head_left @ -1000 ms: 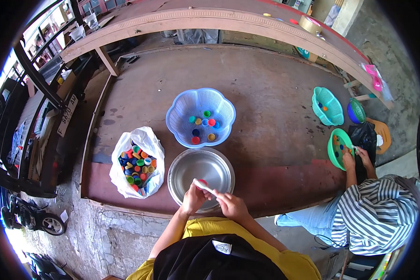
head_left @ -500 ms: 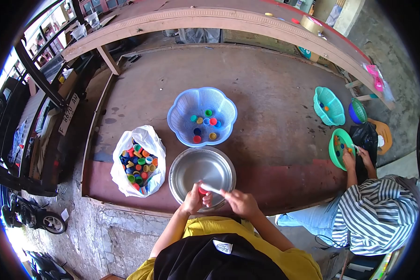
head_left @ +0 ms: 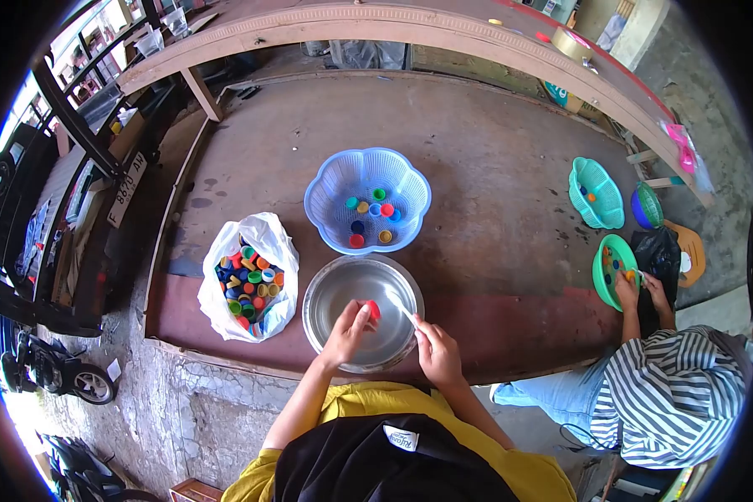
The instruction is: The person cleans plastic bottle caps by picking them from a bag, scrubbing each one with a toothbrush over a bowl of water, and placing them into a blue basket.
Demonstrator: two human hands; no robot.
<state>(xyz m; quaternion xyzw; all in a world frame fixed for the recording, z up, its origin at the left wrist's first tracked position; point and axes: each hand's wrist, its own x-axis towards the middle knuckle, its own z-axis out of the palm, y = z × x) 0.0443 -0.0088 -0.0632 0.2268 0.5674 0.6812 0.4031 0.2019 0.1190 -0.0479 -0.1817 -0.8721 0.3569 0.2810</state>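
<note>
Over the metal bowl (head_left: 316,293), my left hand (head_left: 349,334) pinches a red bottle cap (head_left: 373,310). My right hand (head_left: 437,355) grips a slim whitish tool (head_left: 404,309) near the bowl's right rim; its tip points up and left, apart from the cap. Its exact kind is too small to make out. Just beyond the bowl stands a blue plastic basket (head_left: 321,178) with several caps of mixed colours spread on its bottom. To the left, a white plastic bag (head_left: 278,240) lies open, full of colourful caps (head_left: 248,287).
At the right, a co-worker in a striped top (head_left: 661,393) works with both hands over a green basket (head_left: 601,289). A turquoise basket (head_left: 613,201) and a black bag (head_left: 657,255) are near them. A wooden beam (head_left: 376,28) crosses the table's far side.
My right hand has drawn the whitish tool away from the red cap, to the right. My left hand still holds the cap, now raised slightly over the bowl. The view has shifted a little.
</note>
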